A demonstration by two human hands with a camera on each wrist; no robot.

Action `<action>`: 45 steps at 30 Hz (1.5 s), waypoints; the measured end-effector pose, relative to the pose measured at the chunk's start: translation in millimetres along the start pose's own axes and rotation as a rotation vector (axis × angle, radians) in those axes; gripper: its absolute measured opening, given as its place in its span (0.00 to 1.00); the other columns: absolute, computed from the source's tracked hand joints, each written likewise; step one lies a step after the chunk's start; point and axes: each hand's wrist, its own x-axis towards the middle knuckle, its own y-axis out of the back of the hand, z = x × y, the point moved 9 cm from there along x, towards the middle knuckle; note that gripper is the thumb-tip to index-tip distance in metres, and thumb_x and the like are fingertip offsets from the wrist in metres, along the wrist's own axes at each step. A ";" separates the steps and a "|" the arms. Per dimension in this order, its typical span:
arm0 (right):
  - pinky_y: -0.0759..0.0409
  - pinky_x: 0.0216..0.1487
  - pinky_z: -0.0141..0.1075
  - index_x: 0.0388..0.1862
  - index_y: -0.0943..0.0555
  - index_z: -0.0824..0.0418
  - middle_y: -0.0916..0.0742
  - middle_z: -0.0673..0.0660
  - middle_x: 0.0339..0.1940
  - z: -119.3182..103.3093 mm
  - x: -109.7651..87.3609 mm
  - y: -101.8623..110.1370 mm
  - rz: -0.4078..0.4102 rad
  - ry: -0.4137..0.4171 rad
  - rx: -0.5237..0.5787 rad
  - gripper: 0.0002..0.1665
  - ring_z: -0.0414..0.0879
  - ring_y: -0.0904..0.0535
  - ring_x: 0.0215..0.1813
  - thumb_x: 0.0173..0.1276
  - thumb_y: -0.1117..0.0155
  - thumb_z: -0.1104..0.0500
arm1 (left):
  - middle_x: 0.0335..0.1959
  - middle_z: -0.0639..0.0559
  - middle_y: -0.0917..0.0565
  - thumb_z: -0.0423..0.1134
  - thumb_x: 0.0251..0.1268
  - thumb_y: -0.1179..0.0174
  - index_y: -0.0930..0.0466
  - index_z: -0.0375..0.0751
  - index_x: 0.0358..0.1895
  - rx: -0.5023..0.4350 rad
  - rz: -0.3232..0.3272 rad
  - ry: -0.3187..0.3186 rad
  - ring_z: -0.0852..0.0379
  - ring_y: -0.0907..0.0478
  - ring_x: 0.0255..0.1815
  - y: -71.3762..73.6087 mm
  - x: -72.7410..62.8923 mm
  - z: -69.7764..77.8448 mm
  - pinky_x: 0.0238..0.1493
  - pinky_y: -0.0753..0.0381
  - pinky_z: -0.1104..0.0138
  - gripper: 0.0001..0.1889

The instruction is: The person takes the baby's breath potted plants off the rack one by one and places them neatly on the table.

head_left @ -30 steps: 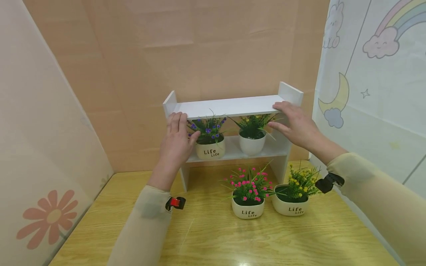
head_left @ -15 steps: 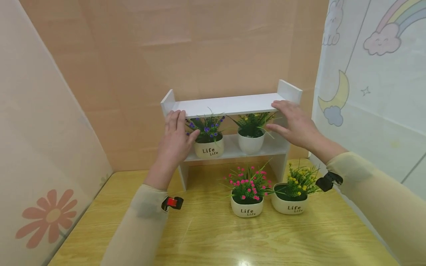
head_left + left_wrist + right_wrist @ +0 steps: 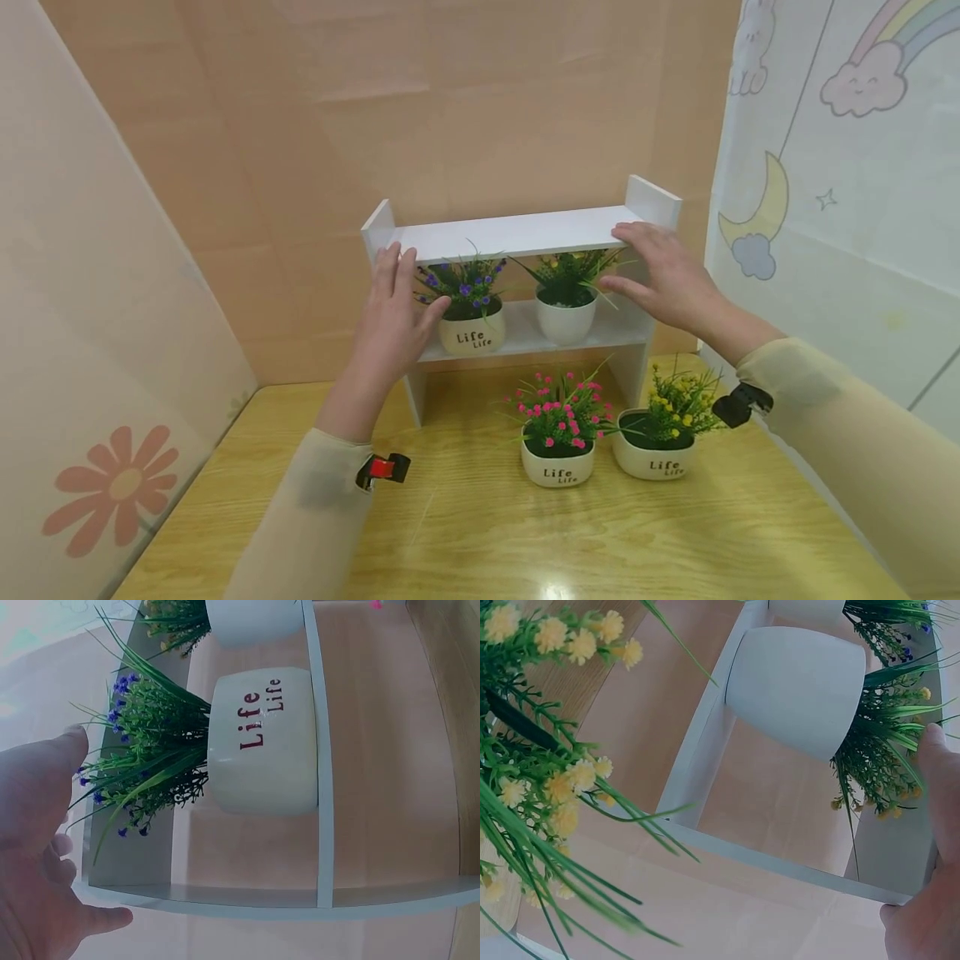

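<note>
A white two-tier shelf (image 3: 517, 232) stands at the back of the table. My left hand (image 3: 393, 312) is at its upper left front corner, fingers straight and reaching up to the top board, thumb spread. At the upper right, my right hand (image 3: 667, 275) lays its fingertips on the top board's front edge, with the thumb apart below. Between the hands, on the middle board, sit a "Life" pot (image 3: 266, 742) of purple artificial flowers and a plain white pot (image 3: 799, 686) of yellow ones. The right wrist view hides most of the right hand's fingers.
In front of the shelf, on the wooden table (image 3: 465, 533), stand a pot of pink flowers (image 3: 558, 462) and a pot of yellow flowers (image 3: 652, 454). An orange-brown backdrop (image 3: 300, 167) rises behind, with printed white walls (image 3: 840, 250) at both sides.
My left forearm has shifted slightly left, and its fingers look a little more spread. The right hand stays at the board's edge. The shelf and pots keep their places.
</note>
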 end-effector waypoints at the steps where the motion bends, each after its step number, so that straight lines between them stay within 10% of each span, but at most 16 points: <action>1: 0.45 0.85 0.68 0.84 0.33 0.66 0.30 0.69 0.85 0.4 0.2 -0.1 -0.001 0.000 0.000 0.47 0.71 0.41 0.86 0.77 0.22 0.49 | 0.93 0.43 0.59 0.59 0.85 0.39 0.53 0.40 0.91 -0.003 0.004 -0.006 0.43 0.68 0.93 0.6 -2.5 1.4 0.87 0.50 0.37 0.47; 18: 0.42 0.83 0.68 0.84 0.33 0.66 0.29 0.70 0.83 2.2 -0.4 0.2 0.015 0.003 -0.018 0.47 0.71 0.40 0.84 0.76 0.22 0.50 | 0.93 0.44 0.61 0.55 0.82 0.34 0.59 0.41 0.92 -0.078 0.059 -0.071 0.40 0.64 0.92 -1.8 -47.9 13.8 0.86 0.49 0.37 0.52; 29: 0.43 0.84 0.67 0.85 0.35 0.66 0.30 0.71 0.83 2.8 0.0 -3.8 0.021 -0.003 -0.023 0.48 0.71 0.41 0.84 0.76 0.22 0.50 | 0.93 0.48 0.62 0.55 0.82 0.35 0.61 0.42 0.92 -0.179 -0.007 0.002 0.42 0.65 0.92 -14.6 -77.6 15.7 0.84 0.46 0.34 0.52; 45: 0.43 0.85 0.67 0.86 0.36 0.66 0.31 0.72 0.83 0.8 -2.2 -4.0 0.023 -0.005 -0.020 0.50 0.71 0.42 0.85 0.76 0.22 0.49 | 0.92 0.39 0.56 0.61 0.84 0.39 0.65 0.48 0.93 -0.284 -0.116 0.179 0.33 0.53 0.90 -50.5 -82.3 -23.9 0.83 0.44 0.34 0.53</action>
